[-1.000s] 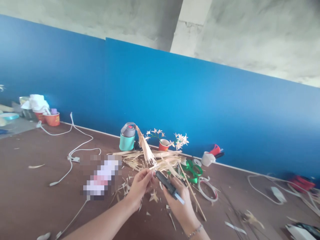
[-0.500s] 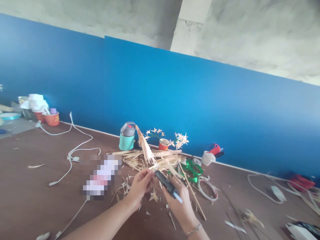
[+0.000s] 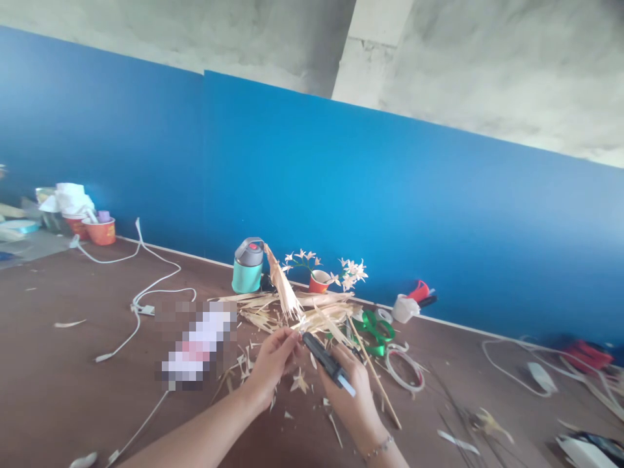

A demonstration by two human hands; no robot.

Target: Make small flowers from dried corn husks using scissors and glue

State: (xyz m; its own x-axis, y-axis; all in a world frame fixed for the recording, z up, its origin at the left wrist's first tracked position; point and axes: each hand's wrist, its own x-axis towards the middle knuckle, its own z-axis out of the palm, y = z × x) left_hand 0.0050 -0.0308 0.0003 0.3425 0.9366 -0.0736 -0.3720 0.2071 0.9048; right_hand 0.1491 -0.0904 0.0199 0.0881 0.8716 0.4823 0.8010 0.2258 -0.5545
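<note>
My right hand [image 3: 351, 389] is wrapped round a black glue gun [image 3: 322, 356], with a pale glue stick [image 3: 347, 385] poking out of its rear. The gun's nose points away from me, to the left hand's fingertips. My left hand [image 3: 275, 364] has thumb and fingers pinched together right beside that nose; what they hold is too small to make out. Just beyond both hands lies a heap of dry corn husks [image 3: 336, 299]. A small husk flower [image 3: 299, 382] rests on the brown table between my wrists, among scraps.
A teal flask [image 3: 247, 276] stands behind the husks, near an orange paper cup [image 3: 319, 281] with husk flowers [image 3: 351, 272]. Green ribbon [image 3: 377, 331] and a roll of tape [image 3: 405, 369] lie to the right. White cables [image 3: 141, 299] and a blurred-out object [image 3: 197, 344] are at left.
Both hands and the glue gun keep nearly the same place and grip. Only slight shifts show among items at the far left edge.
</note>
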